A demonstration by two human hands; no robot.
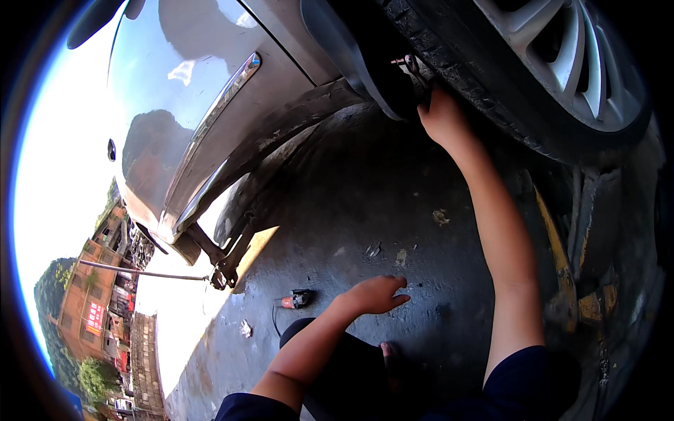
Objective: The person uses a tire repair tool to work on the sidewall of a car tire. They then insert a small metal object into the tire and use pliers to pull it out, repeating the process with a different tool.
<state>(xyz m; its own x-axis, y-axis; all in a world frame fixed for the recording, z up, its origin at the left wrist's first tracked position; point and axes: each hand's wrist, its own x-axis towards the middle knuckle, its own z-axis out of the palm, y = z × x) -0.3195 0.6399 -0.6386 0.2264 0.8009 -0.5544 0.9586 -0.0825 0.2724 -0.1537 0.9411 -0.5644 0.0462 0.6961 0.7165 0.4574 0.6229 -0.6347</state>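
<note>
The silver-grey car (281,63) stands over me, with the wheel arch at the top. My right hand (444,118) reaches up into the dark gap beside the tyre (484,91), its fingers closed. Just beyond the fingers is a slim dark metal piece (414,67) with a small pinkish end. Whether that is a tool in my grip or a part of the car, I cannot make out. My left hand (377,293) hangs above the floor with thumb and fingers apart, holding nothing. To the tyre's right side is the silver spoked wheel rim (590,63).
On the dark floor (337,203) left of my left hand lies a red-and-black object with a cord (296,299). A jack (222,274) with a long bar stands under the car's far end. Yellow-marked metal parts (554,238) are at the right. Outside are buildings (88,302).
</note>
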